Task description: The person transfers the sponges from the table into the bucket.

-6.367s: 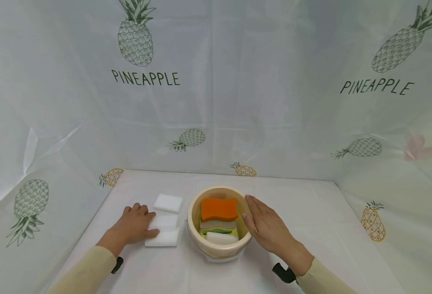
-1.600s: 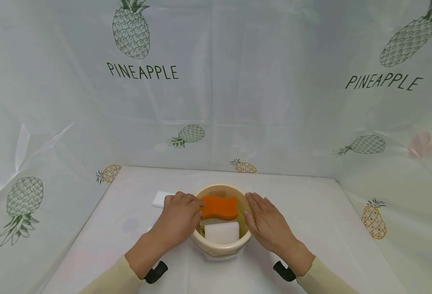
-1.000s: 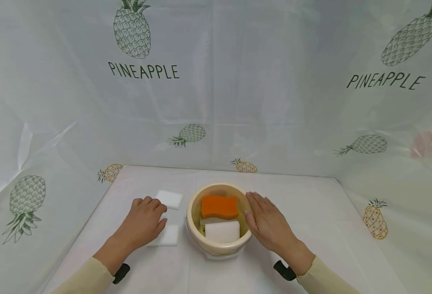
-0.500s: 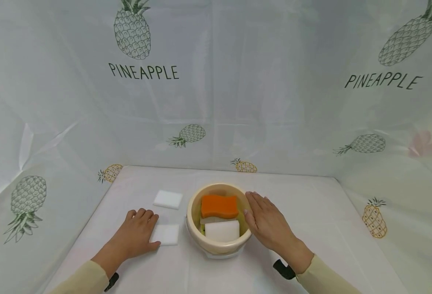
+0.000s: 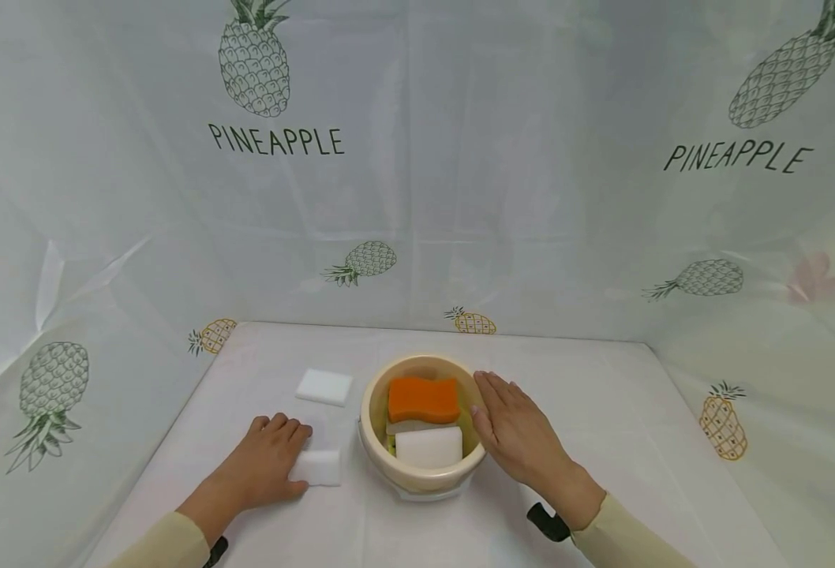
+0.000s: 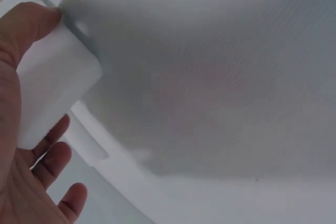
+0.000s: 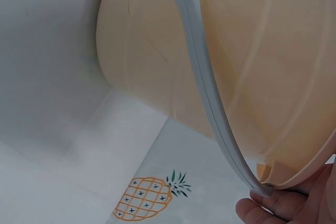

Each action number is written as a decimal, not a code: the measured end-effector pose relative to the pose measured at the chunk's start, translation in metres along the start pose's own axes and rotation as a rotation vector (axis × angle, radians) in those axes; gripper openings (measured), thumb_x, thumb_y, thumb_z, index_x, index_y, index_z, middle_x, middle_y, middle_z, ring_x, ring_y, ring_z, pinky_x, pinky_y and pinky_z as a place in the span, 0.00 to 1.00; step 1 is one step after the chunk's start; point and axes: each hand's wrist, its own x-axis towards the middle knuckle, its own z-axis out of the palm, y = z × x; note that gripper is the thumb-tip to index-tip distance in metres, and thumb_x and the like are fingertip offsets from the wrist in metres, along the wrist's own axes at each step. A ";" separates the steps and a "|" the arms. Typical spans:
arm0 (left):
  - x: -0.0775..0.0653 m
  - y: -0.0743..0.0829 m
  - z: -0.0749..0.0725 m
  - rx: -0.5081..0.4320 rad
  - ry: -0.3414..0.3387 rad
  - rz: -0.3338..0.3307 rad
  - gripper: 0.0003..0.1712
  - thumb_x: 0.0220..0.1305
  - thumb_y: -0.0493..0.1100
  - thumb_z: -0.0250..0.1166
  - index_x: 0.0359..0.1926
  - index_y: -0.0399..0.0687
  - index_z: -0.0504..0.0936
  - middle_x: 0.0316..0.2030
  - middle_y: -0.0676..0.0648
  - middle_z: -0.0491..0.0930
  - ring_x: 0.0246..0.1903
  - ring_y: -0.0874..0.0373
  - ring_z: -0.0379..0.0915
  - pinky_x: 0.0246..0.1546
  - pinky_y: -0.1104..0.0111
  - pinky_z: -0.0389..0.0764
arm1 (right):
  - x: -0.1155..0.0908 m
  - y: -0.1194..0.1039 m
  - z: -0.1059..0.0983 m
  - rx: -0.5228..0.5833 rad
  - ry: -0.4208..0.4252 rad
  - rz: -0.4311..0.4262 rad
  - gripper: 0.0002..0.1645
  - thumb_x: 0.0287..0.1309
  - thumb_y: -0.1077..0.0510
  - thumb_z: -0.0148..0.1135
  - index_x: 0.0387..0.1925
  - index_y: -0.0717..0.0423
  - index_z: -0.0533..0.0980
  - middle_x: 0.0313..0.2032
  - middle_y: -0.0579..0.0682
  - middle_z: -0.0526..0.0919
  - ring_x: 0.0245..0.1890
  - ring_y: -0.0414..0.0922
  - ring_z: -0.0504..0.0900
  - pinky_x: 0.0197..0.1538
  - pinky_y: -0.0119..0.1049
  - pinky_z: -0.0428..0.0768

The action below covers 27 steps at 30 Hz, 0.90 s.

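My left hand (image 5: pixel 264 461) pinches a white sponge (image 5: pixel 320 468) between thumb and fingers, left of the bucket. In the left wrist view the thumb lies across one edge of that sponge (image 6: pixel 58 72), its block tipped against the tabletop. A beige bucket (image 5: pixel 372 454) stands at the middle of the table, holding an orange sponge (image 5: pixel 424 399) at the back and a white sponge (image 5: pixel 429 447) at the front. Against the bucket's right rim rests my right hand (image 5: pixel 524 434), fingers straight. In the right wrist view its fingertips are beside the grey bucket handle (image 7: pixel 202 77).
Another white sponge (image 5: pixel 324 387) lies flat on the white table (image 5: pixel 567 379), behind my left hand. Pineapple-print sheeting (image 5: pixel 517 197) hangs behind the table and along both sides.
My left hand came back from the bucket to the near white sponge, gripped it and tipped it up. Another white sponge has gone from table to bucket. My right hand stayed at the rim.
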 end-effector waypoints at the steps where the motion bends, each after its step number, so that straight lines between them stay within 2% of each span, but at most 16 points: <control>1: -0.001 0.000 0.001 -0.013 0.008 -0.008 0.42 0.49 0.67 0.79 0.56 0.47 0.77 0.47 0.49 0.80 0.49 0.50 0.71 0.54 0.47 0.72 | 0.000 0.000 0.000 0.000 0.002 0.000 0.35 0.81 0.46 0.47 0.76 0.65 0.66 0.74 0.62 0.72 0.75 0.57 0.71 0.77 0.57 0.67; 8: -0.003 -0.010 0.000 -0.051 0.064 -0.075 0.44 0.49 0.69 0.80 0.57 0.48 0.77 0.49 0.49 0.79 0.49 0.51 0.71 0.52 0.49 0.73 | 0.000 0.000 -0.001 -0.008 0.005 -0.001 0.35 0.81 0.46 0.47 0.76 0.66 0.67 0.74 0.62 0.72 0.75 0.57 0.71 0.77 0.58 0.68; 10: -0.003 -0.012 -0.002 -0.053 0.057 -0.079 0.43 0.50 0.68 0.81 0.58 0.47 0.78 0.51 0.48 0.79 0.50 0.49 0.72 0.52 0.49 0.73 | 0.000 0.000 -0.001 -0.010 0.007 -0.001 0.35 0.81 0.46 0.48 0.76 0.66 0.67 0.74 0.62 0.73 0.75 0.57 0.72 0.76 0.57 0.68; 15: 0.000 -0.012 -0.003 -0.078 -0.008 -0.078 0.42 0.51 0.66 0.80 0.59 0.46 0.80 0.52 0.48 0.80 0.53 0.48 0.72 0.54 0.48 0.72 | -0.001 0.001 0.000 -0.003 0.010 -0.002 0.35 0.81 0.46 0.48 0.76 0.66 0.67 0.73 0.62 0.73 0.74 0.57 0.72 0.76 0.58 0.69; 18: 0.003 -0.011 -0.002 -0.090 -0.036 -0.082 0.38 0.52 0.64 0.80 0.56 0.47 0.82 0.51 0.49 0.80 0.52 0.49 0.71 0.54 0.47 0.72 | -0.001 0.000 0.000 0.008 0.008 0.000 0.35 0.81 0.46 0.48 0.76 0.66 0.67 0.73 0.62 0.73 0.74 0.57 0.73 0.76 0.58 0.69; 21: 0.005 -0.011 -0.002 -0.073 -0.030 -0.091 0.34 0.53 0.63 0.80 0.52 0.49 0.81 0.48 0.50 0.80 0.50 0.50 0.70 0.55 0.47 0.72 | 0.000 0.000 0.001 0.015 0.005 0.003 0.35 0.81 0.46 0.47 0.76 0.65 0.67 0.73 0.62 0.73 0.74 0.57 0.73 0.76 0.58 0.69; 25: 0.005 -0.014 -0.003 -0.052 -0.007 -0.104 0.39 0.52 0.64 0.80 0.57 0.46 0.80 0.51 0.48 0.81 0.51 0.48 0.71 0.54 0.46 0.73 | 0.000 -0.001 0.002 0.021 0.000 0.006 0.35 0.81 0.47 0.47 0.76 0.66 0.66 0.74 0.62 0.73 0.74 0.58 0.73 0.76 0.58 0.69; 27: 0.004 -0.014 -0.004 -0.062 -0.024 -0.105 0.41 0.52 0.63 0.80 0.60 0.45 0.81 0.54 0.46 0.81 0.54 0.46 0.71 0.54 0.44 0.73 | 0.000 -0.002 0.002 0.029 -0.003 0.010 0.35 0.81 0.47 0.48 0.76 0.66 0.66 0.74 0.62 0.73 0.74 0.58 0.73 0.76 0.58 0.69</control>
